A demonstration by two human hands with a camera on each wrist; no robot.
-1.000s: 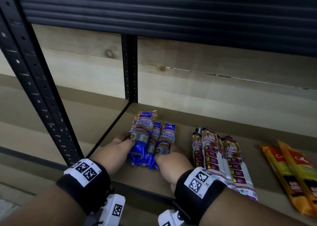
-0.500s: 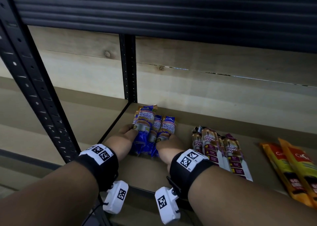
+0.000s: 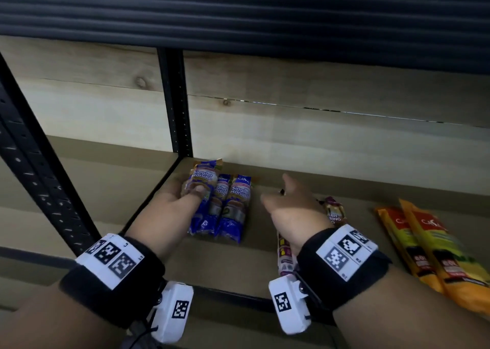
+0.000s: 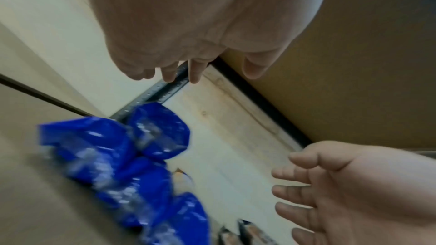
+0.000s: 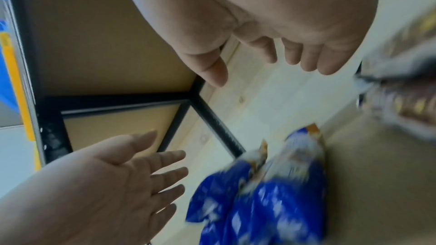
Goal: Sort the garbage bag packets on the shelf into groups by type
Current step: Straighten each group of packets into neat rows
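While fingers spread, both grips empty: left hand [image 3: 169,205] beside blue packets [image 3: 221,208], right hand [image 3: 291,210] over purple packets [image 3: 335,212].

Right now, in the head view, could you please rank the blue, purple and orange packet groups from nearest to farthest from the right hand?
1. Purple drawstring packets: directly beneath the right hand, partly hidden by it.
2. Blue single-handle packets: to its left, by the left hand.
3. Orange packets: far right of the shelf.
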